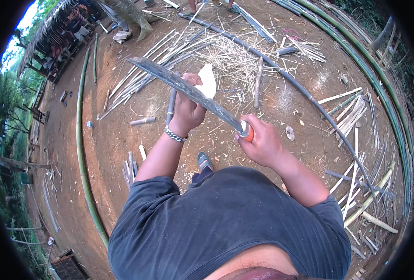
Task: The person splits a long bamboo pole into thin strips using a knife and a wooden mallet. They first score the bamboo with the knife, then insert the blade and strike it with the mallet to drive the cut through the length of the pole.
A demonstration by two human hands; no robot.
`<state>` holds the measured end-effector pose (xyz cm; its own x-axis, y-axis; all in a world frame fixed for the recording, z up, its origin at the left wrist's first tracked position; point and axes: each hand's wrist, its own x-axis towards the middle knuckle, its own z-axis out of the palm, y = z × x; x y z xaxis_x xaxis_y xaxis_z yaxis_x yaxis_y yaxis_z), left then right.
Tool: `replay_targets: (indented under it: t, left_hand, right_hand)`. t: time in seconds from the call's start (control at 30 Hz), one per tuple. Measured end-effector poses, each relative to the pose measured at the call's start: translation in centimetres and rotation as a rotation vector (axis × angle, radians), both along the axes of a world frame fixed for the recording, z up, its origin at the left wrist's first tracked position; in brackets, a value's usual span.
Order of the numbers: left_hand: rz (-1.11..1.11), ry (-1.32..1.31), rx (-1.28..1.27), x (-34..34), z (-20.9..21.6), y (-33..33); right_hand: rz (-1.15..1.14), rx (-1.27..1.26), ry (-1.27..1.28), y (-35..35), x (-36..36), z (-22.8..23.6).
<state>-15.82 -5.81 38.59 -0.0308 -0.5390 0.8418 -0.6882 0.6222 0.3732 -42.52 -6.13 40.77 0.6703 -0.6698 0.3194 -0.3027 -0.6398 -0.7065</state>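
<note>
My right hand [263,142] is closed round the orange handle [248,133] of a machete. Its long dark blade [183,86] slants up and to the left, across the front of my left hand. With fingers curled, my left hand [190,109] is raised behind the blade, beside a whitish piece [207,81] that it seems to grip. Whether this piece is wood or cloth I cannot tell; the blade hides part of it. A dark bamboo length [171,105] shows just left of that hand; I cannot tell if it touches.
Split bamboo strips [151,65] and a heap of shavings [230,60] lie ahead on bare earth. A long dark pole [291,77] crosses the ground to the right. A green bamboo pole [81,140] runs along the left. Another person's feet [232,8] show at the top.
</note>
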Motion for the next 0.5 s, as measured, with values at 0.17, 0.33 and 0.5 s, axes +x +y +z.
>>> replay_targets:
  t: [0.17, 0.33, 0.5]
  left_hand:
    - [-0.027, 0.034, 0.051, 0.4, -0.4, 0.56]
    - [-0.06, 0.038, 0.018, 0.3, -0.42, 0.5]
    - [-0.074, 0.044, 0.019, 0.08, -0.53, 0.66]
  right_hand:
    - [0.001, 0.021, 0.025, 0.12, 0.23, 0.49]
    - [-0.024, 0.033, 0.079, 0.3, 0.54, 0.57]
    - [-0.038, 0.069, 0.093, 0.33, 0.66, 0.2]
